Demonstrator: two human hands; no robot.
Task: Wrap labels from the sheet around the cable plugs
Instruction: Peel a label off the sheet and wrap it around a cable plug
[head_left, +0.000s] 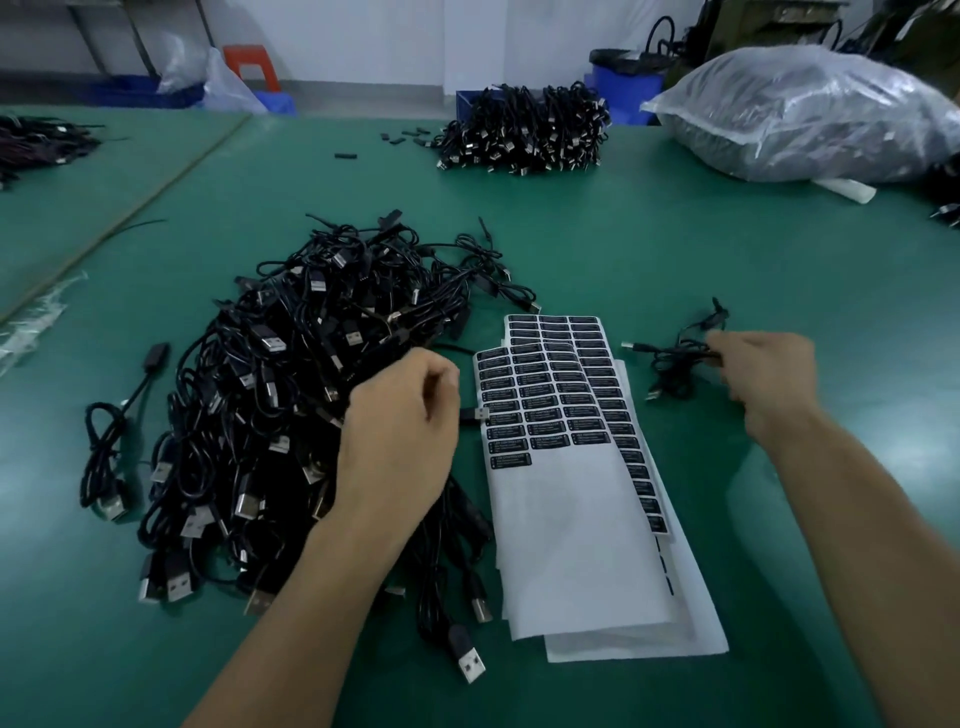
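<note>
A big loose heap of black USB cables (270, 395) lies on the green table, left of centre. White label sheets (566, 415) with rows of black labels lie beside it, stacked and fanned. My left hand (400, 431) has its fingers curled at the heap's right edge and grips a cable whose USB plug (475, 414) pokes out over the sheet. My right hand (763, 379) is right of the sheets and pinches a small bundled black cable (675, 364) just above the table.
A tidy stack of bundled cables (524, 132) sits at the far centre, with a clear plastic bag (810, 109) of cables at the far right. Another cable pile (36, 145) is at the far left. A single cable (111, 441) lies left of the heap.
</note>
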